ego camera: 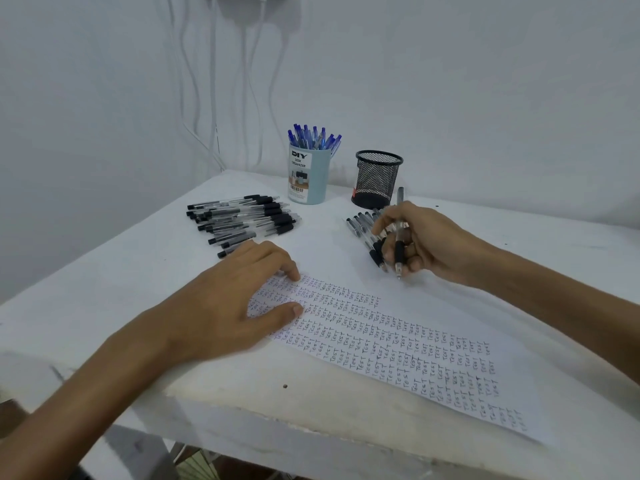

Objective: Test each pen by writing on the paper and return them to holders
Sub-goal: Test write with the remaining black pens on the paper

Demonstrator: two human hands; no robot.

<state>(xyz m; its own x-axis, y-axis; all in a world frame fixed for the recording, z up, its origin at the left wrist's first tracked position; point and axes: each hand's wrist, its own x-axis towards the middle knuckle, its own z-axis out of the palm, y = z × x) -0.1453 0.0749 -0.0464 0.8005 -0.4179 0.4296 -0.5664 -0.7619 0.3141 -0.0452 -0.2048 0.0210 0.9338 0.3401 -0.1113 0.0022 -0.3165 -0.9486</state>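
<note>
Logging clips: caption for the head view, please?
The left hand rests on the TEST-covered paper while the right hand grips a black pen tip-down near the mesh holder.

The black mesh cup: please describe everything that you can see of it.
The mesh cup is round, of black wire mesh that looks like metal, with a solid rim and base. It stands upright on the table near the wall, just right of the blue cup. No pens stick out of it. A small red tag shows low on its left side. Only the table visibly touches it.

White table [104, 289], white cables [194, 81] down wall [450, 81]
</note>
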